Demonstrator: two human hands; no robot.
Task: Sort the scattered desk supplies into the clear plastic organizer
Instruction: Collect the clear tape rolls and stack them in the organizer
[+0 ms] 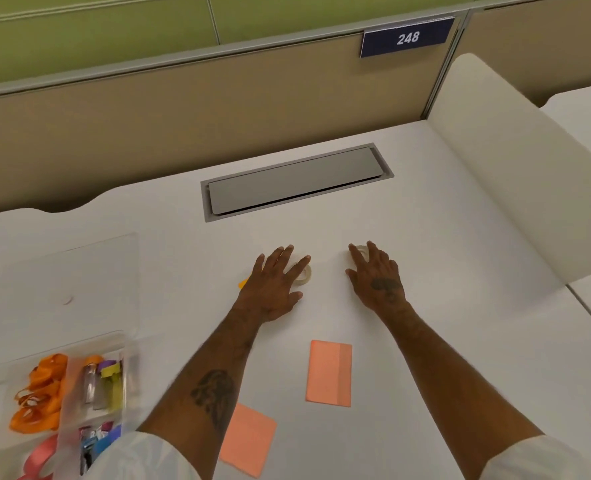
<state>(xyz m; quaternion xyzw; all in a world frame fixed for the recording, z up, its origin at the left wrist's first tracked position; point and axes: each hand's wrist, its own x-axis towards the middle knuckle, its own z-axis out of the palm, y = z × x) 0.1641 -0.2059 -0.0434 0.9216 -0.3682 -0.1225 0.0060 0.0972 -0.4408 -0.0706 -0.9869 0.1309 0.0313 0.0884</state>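
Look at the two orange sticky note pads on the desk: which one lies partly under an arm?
The nearer pad, by the bottom edge, is partly covered by the left forearm. The other pad lies fully in view between both arms.

Head-worn wide view looks steeply down, seemingly close, onto desk (425, 237).

Organizer (58, 393) sits near-left on the desk (460, 306), its lid (72, 271) just behind it. Two tape rolls mid-desk: one (304, 275) under left hand (273, 289), one (360, 251) under right hand (377, 278). Two notepads nearer: one (329, 373) centre, one (249, 439) near-left of it. Cable hatch (294, 181) far centre.
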